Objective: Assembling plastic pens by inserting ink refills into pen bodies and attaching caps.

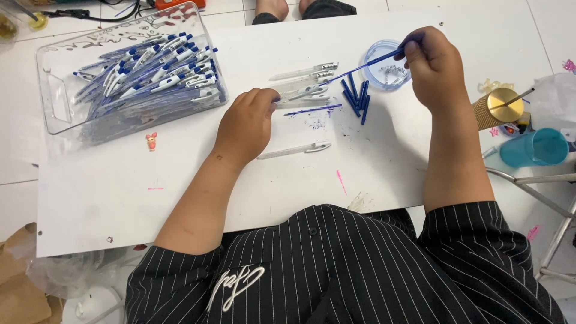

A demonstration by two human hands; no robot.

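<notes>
The refill is running on a slant, its upper end pinched in the right hand over the dish, its tip pointing down-left into the barrel. The left hand is closing its fingers on that barrel's near end, holding it flat on the board. So the barrel is lying left of the right hand, nearer the left. Whether the tip is already inside is hard to tell. Loose blue caps are lying just beside it; a tray of pens is sitting well apart.

No packages, labels, signs or screens visible.
</notes>
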